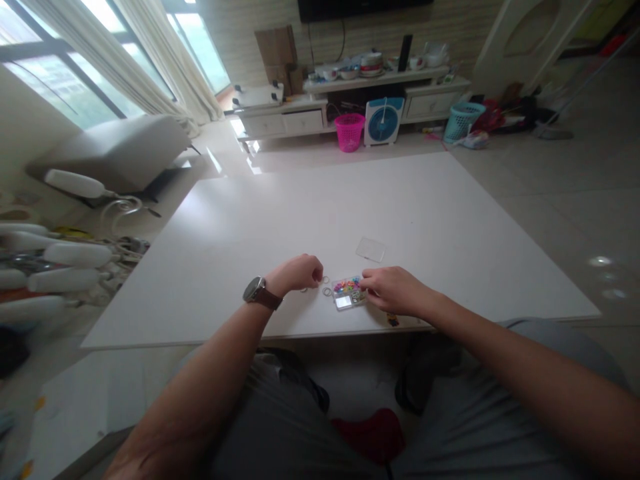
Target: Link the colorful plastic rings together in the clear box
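A small clear compartment box (343,303) lies near the front edge of the white table. Colourful small pieces (347,286) fill its back part, and metal rings (356,295) sit in a front compartment. At the box's right edge is my right hand (393,288), its fingers closed on that side. My left hand (306,272) is left of the box with curled fingers, low over the table; whatever it pinches is too small to make out. Loose metal rings (327,291) lie between that hand and the box. A clear flat lid (371,249) rests behind the box.
The white table (310,207) reaches far ahead of me. A small dark and yellow item (393,320) lies at its front edge, by my right wrist. Beyond stand a pink basket (349,132), a blue fan (384,122) and a low cabinet (433,103).
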Available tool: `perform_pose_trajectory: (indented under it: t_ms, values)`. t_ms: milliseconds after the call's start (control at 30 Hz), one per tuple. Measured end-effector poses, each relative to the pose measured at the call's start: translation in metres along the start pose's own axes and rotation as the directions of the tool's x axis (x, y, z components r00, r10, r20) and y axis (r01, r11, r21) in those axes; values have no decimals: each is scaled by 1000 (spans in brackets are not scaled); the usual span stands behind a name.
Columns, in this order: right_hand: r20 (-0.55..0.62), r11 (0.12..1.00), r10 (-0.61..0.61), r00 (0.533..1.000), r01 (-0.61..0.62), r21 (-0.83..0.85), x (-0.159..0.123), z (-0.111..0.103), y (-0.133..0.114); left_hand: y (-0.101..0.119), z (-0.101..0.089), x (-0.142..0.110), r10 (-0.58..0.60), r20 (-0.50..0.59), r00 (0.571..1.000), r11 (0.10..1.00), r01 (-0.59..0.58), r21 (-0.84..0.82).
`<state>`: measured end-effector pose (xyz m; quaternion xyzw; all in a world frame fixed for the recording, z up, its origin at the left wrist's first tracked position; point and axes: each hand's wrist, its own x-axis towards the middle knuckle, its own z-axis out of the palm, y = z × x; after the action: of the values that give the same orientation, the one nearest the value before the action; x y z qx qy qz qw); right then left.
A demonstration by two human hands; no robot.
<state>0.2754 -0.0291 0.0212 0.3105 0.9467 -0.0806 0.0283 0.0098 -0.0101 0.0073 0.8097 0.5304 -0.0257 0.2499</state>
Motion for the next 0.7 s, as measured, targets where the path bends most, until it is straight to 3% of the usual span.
perform_pose_trajectory:
  t_ms: [167,367,533,600,700]
  values:
    - [12,1000,8,1000,-8,4,1,-2,-2,12,11,3,36,-11,999,999,-36,12]
    - [8,1000,9,1000,-9,-6,1,0,-1,19,22,5,-14,11,1000,997,14,73]
    - [-19,1000,12,1000,-12,-13,0,-1,0,19,18,3,-13,63,998,989,4,147]
    - [-39,1000,29,999,-29,-7,0,-1,0,21,11,0,6,50,999,997,-10,82]
    - [-100,996,56,993,-49,80,2,-2,-1,29,0,-4,69,43,997,985,-61,-163]
